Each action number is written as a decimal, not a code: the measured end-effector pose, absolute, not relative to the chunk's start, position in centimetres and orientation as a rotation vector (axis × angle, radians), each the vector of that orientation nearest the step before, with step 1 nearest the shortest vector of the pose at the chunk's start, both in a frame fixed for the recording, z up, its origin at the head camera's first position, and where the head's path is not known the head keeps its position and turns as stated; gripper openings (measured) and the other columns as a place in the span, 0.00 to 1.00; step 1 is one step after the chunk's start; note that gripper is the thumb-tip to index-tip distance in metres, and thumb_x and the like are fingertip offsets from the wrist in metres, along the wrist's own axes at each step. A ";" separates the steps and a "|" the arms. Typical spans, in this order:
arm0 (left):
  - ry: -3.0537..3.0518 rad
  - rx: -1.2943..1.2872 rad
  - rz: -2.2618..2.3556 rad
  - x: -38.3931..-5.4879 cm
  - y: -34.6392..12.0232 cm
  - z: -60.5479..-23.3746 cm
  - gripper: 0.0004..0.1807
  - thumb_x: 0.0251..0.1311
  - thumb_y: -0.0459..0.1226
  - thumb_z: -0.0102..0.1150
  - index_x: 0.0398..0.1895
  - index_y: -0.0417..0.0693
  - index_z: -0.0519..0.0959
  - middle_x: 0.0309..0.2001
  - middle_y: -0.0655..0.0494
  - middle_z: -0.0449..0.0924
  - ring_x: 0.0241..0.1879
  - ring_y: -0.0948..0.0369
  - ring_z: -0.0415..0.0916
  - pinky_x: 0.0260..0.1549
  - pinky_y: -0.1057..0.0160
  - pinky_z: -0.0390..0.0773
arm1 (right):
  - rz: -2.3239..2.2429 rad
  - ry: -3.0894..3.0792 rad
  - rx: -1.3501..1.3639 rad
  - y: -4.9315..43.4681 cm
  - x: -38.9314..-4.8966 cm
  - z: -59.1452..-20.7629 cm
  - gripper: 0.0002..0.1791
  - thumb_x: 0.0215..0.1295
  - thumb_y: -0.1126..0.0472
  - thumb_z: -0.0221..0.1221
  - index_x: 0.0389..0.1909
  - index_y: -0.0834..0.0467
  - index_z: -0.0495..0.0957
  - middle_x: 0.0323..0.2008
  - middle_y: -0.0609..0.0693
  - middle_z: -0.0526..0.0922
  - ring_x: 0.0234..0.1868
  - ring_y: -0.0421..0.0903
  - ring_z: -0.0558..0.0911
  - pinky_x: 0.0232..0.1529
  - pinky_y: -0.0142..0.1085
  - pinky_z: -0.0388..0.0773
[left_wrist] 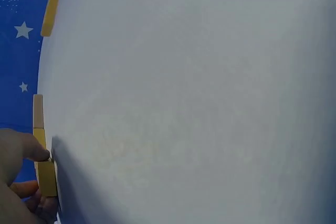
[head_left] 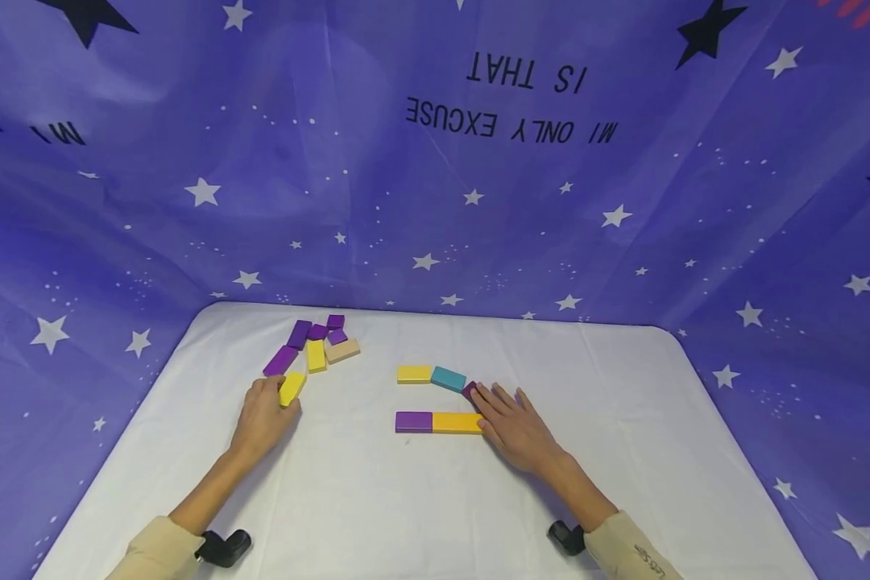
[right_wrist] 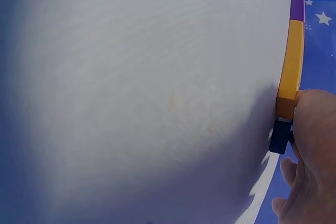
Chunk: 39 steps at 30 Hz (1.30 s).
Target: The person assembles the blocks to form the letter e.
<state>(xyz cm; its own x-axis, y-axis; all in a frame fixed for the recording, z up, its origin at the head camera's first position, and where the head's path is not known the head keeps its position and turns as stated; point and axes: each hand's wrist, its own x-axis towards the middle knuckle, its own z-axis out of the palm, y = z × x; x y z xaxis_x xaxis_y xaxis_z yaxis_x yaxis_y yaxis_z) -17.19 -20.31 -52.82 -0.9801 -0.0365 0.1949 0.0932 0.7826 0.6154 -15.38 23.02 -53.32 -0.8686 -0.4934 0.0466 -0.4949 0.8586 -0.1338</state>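
Hands rest on a white cloth-covered table [head_left: 377, 499]. The left hand [head_left: 263, 419] curls its fingers around a yellow rectangular wooden block [head_left: 292, 388], pinching it at the fingertips. Just beyond that hand lies a cluster of purple, yellow and tan blocks [head_left: 317, 342]. The right hand [head_left: 516, 427] lies flat with fingers straight, its thumb side touching the end of a purple-and-yellow row of blocks [head_left: 438, 422] and its fingertips on a dark purple block [head_left: 470, 391] ending a yellow-and-teal row [head_left: 432, 376].
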 end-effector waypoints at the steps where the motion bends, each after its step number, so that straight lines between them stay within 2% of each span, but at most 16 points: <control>1: -2.768 -0.052 -0.984 -17.2 -20.3 -52.8 0.24 0.56 0.28 0.59 0.54 0.19 0.71 0.45 0.28 0.73 0.44 0.41 0.71 0.43 0.44 0.72 | 0.217 -3.018 0.805 23.0 -15.4 -53.3 0.31 0.79 0.46 0.46 0.77 0.51 0.57 0.75 0.49 0.59 0.75 0.54 0.57 0.71 0.60 0.48; 10: -2.706 -0.309 -1.099 -18.0 -18.1 -52.5 0.25 0.53 0.26 0.63 0.57 0.27 0.75 0.51 0.33 0.75 0.50 0.42 0.73 0.52 0.42 0.72 | 0.192 -3.010 0.803 22.8 -15.3 -53.1 0.31 0.78 0.47 0.47 0.77 0.52 0.58 0.75 0.49 0.60 0.75 0.55 0.58 0.71 0.61 0.50; 18: -2.702 -0.503 -1.130 -20.3 -15.0 -52.9 0.26 0.51 0.26 0.65 0.57 0.32 0.77 0.54 0.37 0.77 0.53 0.44 0.74 0.54 0.44 0.72 | 0.211 -3.041 0.785 22.7 -15.3 -53.1 0.31 0.78 0.47 0.46 0.78 0.51 0.57 0.76 0.48 0.59 0.75 0.54 0.56 0.71 0.60 0.48; 22: -2.692 -0.564 -1.147 -21.3 -13.7 -53.2 0.26 0.50 0.25 0.66 0.56 0.32 0.78 0.55 0.38 0.78 0.54 0.45 0.74 0.53 0.46 0.73 | 0.211 -3.044 0.790 22.7 -15.3 -53.0 0.31 0.78 0.47 0.46 0.78 0.52 0.57 0.76 0.48 0.58 0.75 0.54 0.57 0.71 0.60 0.47; 27: -2.699 -0.614 -1.147 -21.8 -12.5 -53.3 0.24 0.50 0.25 0.65 0.55 0.32 0.79 0.55 0.37 0.78 0.58 0.42 0.72 0.58 0.43 0.70 | 0.219 -3.037 0.797 22.6 -15.2 -52.8 0.31 0.78 0.48 0.47 0.77 0.53 0.58 0.75 0.50 0.60 0.75 0.55 0.58 0.71 0.61 0.48; 30: -2.710 -0.631 -1.150 -21.9 -12.2 -53.2 0.24 0.50 0.25 0.65 0.55 0.32 0.79 0.53 0.39 0.79 0.57 0.43 0.73 0.59 0.44 0.70 | 0.216 -3.038 0.798 22.6 -15.2 -52.8 0.31 0.78 0.48 0.47 0.77 0.53 0.58 0.75 0.49 0.60 0.75 0.55 0.58 0.71 0.60 0.48; 39: -2.756 -0.643 -1.139 -21.6 -11.6 -53.4 0.23 0.51 0.25 0.65 0.54 0.31 0.79 0.49 0.41 0.79 0.50 0.48 0.75 0.51 0.49 0.75 | 0.193 -3.029 0.792 22.7 -15.3 -53.0 0.31 0.78 0.47 0.47 0.77 0.52 0.58 0.75 0.49 0.59 0.75 0.54 0.58 0.71 0.60 0.48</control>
<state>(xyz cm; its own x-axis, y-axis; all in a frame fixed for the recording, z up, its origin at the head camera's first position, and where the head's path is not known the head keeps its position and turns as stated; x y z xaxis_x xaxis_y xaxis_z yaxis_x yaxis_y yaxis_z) -21.62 -11.59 -53.43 -0.9071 0.3463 0.2393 0.4142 0.6329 0.6541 -15.27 22.66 -52.98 -0.8725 -0.4873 0.0354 -0.4878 0.8650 -0.1175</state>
